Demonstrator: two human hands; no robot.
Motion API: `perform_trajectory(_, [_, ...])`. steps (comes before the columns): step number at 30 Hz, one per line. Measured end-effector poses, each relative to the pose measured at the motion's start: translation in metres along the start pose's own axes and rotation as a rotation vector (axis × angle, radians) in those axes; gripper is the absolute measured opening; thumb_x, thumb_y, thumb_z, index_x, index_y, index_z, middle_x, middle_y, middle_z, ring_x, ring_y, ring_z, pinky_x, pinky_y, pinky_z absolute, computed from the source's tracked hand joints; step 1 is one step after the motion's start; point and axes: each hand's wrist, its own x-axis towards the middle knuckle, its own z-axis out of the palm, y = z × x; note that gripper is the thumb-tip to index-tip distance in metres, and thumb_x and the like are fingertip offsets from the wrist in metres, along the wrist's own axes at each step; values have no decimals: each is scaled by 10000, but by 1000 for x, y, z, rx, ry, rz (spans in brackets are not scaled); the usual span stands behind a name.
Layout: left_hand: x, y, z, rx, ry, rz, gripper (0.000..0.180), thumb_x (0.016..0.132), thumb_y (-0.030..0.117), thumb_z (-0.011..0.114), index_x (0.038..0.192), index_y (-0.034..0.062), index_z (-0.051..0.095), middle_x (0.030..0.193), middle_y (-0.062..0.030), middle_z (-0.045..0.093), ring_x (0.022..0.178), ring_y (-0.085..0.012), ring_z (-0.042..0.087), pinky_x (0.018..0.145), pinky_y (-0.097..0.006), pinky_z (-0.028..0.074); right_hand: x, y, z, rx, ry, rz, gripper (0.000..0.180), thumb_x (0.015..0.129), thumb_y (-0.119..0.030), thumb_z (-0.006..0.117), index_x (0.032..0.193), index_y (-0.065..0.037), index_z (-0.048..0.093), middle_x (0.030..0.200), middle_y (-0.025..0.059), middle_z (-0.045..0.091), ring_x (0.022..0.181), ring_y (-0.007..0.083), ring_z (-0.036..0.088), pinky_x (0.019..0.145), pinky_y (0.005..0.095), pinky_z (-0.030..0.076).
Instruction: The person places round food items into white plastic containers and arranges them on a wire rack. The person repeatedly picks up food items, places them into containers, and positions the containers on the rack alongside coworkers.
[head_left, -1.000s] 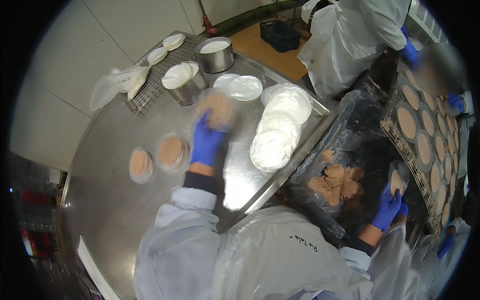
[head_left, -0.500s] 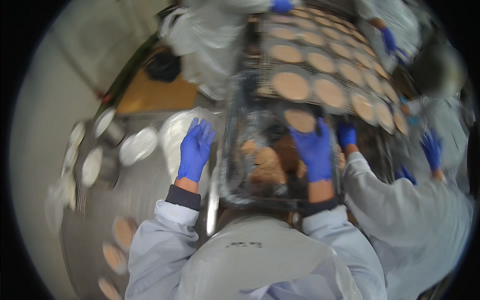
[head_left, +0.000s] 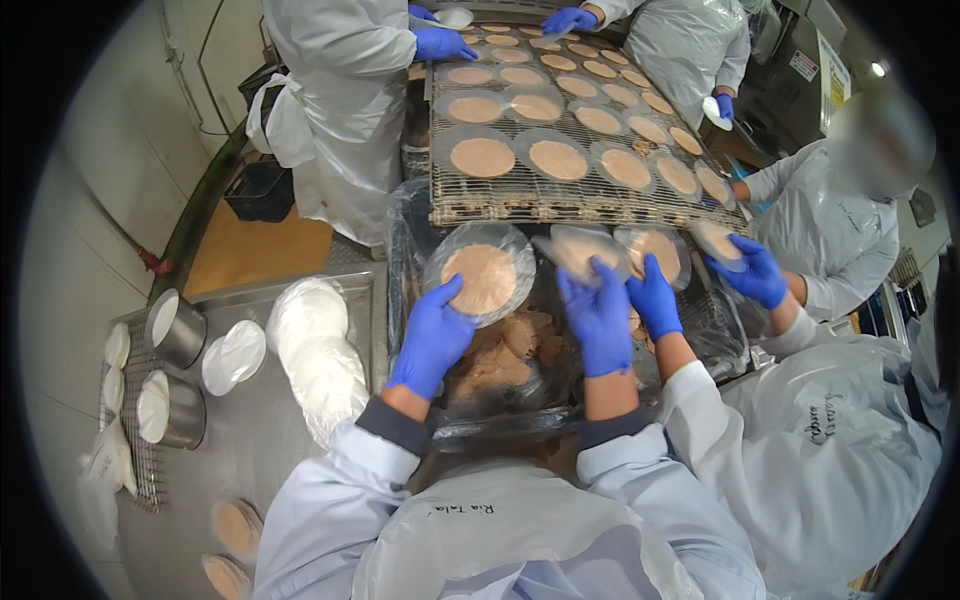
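Note:
My left hand (head_left: 436, 335), in a blue glove, is closed on the edge of a round patty (head_left: 482, 277) lying on a clear film disc. Its thumb rests on the patty's face. My right hand (head_left: 598, 325) grips a second patty on film (head_left: 578, 250), slightly blurred, from below. Both patties are held over a plastic-lined tub (head_left: 480, 420) that contains loose ground meat (head_left: 505, 350), just off the near end of a wire-mesh conveyor (head_left: 500, 208). Rows of flat patties on film discs (head_left: 558, 160) lie on the belt.
At my right, a co-worker's gloved hands (head_left: 655, 300) hold patties too. Other co-workers stand along both conveyor sides. The steel table (head_left: 270, 420) at left carries white disc stacks (head_left: 318, 350), metal cylinders (head_left: 180, 335) and stacked patties (head_left: 237, 527). A black crate (head_left: 260, 190) stands beyond.
My left hand, empty and spread before, has moved right and now grips a patty. My right hand still holds a patty, now farther left. The view has shifted.

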Motion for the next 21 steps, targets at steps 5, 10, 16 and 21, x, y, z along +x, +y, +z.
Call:
perform_trajectory(5, [-35, 39, -2, -37, -5, 105, 450, 887, 150, 449, 1283, -17, 316, 1304, -193, 382, 1204, -348, 376, 1015, -499, 303, -44, -48, 96, 26, -434, -501, 369, 847, -127, 547, 1187, -62, 420, 1175, 104, 500, 1076, 274, 503, 902, 454, 431])
perform_trajectory(10, [-30, 39, -3, -17, -71, 85, 461, 899, 226, 436, 1282, -4, 326, 1316, -188, 369, 1213, -357, 362, 1006, -505, 305, 36, -24, 83, -95, -242, -238, 417, 836, -144, 553, 1202, -25, 395, 1181, 129, 480, 1082, 276, 494, 881, 472, 430])
perform_trajectory(16, [-25, 44, -25, -36, -13, 82, 507, 882, 295, 481, 1260, -12, 341, 1307, -193, 372, 1213, -362, 358, 994, -507, 314, -41, -21, 57, 190, -324, 150, 422, 866, -186, 441, 1230, 2, 339, 1318, 176, 361, 1221, 346, 364, 977, 516, 342])
perform_trajectory(21, [-4, 30, 7, -3, -70, 46, 511, 878, 275, 501, 1255, -26, 334, 1305, -199, 369, 1210, -342, 370, 995, -493, 327, -7, -23, 38, 66, -283, -2, 468, 875, -272, 455, 1250, -24, 327, 1291, 172, 386, 1177, 358, 404, 964, 525, 349])
